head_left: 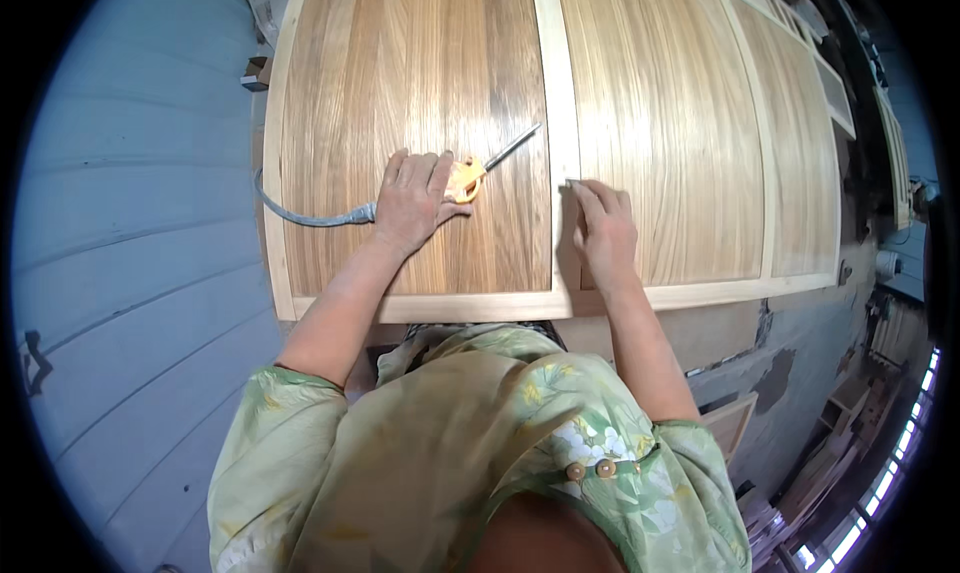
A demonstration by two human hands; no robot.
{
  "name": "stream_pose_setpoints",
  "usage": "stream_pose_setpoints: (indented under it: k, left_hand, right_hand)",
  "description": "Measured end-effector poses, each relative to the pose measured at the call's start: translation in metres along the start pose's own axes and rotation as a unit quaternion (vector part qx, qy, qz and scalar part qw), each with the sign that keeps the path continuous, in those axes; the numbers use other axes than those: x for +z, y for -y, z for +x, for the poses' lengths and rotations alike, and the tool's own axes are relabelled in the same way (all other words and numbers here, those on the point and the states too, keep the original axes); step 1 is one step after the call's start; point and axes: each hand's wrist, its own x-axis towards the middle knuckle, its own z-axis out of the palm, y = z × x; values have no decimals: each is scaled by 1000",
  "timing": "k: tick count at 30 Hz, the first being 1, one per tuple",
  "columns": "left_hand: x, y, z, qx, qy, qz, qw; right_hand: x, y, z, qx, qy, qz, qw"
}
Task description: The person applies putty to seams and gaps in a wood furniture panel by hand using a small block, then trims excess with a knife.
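Observation:
A wood panel (420,63) of brown strips, framed by pale rails, lies flat before me. My left hand (410,198) is closed, palm down, over the handle of a corded hot-iron-like tool (468,180). Its front is yellow, and a thin metal rod slants up and right over the brown wood. A grey cord (315,220) leaves the back of the handle to the left. My right hand (605,228) is at the pale middle rail (560,103), its fingers pinched together and their tips at the rail. A small dark bit shows at the fingertips, too small to name.
More framed panels (670,123) continue to the right. A small open box (257,74) sits beyond the left edge. Bluish plank-like boards (140,223) fill the left side. A light wooden frame (730,428) and stacked timber (815,473) stand low at the right.

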Motion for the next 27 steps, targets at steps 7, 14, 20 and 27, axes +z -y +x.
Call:
stream_pose_setpoints:
  k: [7, 14, 20, 27]
  left_hand:
    - [-56, 19, 117, -113, 289, -65, 948]
    - [-57, 59, 246, -211, 234, -102, 944]
    - [-49, 46, 268, -154, 276, -67, 946]
    - [-65, 64, 258, -237, 252, -58, 936]
  right_hand:
    - [-21, -15, -6, 64, -15, 14, 998]
    - [-22, -29, 24, 58, 23, 51, 997]
    - [-16, -58, 72, 4, 15, 77, 997]
    - [-8, -66, 96, -26, 41, 116, 992]
